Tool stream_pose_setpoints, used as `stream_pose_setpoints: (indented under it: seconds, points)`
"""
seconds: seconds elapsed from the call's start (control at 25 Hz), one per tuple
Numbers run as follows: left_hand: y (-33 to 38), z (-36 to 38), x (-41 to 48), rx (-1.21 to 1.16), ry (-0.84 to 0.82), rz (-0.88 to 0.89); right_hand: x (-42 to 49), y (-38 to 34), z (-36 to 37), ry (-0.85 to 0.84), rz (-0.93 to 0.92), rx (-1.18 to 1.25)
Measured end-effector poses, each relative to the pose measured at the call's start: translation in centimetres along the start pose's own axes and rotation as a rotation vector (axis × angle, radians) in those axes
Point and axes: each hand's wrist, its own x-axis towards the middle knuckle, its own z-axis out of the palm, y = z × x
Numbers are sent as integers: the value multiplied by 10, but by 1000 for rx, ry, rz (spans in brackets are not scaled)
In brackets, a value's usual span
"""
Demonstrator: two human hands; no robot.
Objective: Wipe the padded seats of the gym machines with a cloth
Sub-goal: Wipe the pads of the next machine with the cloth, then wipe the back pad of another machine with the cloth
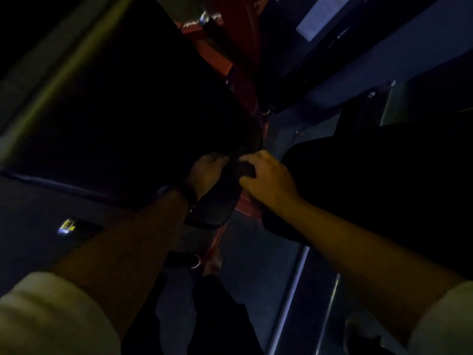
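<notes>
Padded seat (115, 111) fills the upper left of frame and is too dark to tell wiped from unwiped; I'd guess mid-job. Right hand (266, 178) pinches a dark wad, likely the cloth (246, 171), mid-frame at the seat's lower-right corner. The left hand (207, 170) is just beside it; can't tell its grip.

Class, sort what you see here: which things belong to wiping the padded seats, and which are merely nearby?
Belongs to the job:
- dark cloth, gripped by left hand and right hand
- large black pad
- second black pad

Just nearby:
- red frame
- pale label
- floor rail
</notes>
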Motion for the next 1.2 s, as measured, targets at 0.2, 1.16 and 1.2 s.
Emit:
stream_pose_setpoints:
  seconds: [0.2, 1.16, 1.2]
  points:
    - [59, -11, -70, -612, -7, 54, -29, -47, -29, 379, -168, 373]
    - [140, -124, -512, -585, 1041, 884, -254, -361, -168, -342, -844, 1115]
    - [131, -133, -529, -586, 1077, 876, -263, -381, -161, -403, -845, 1104]
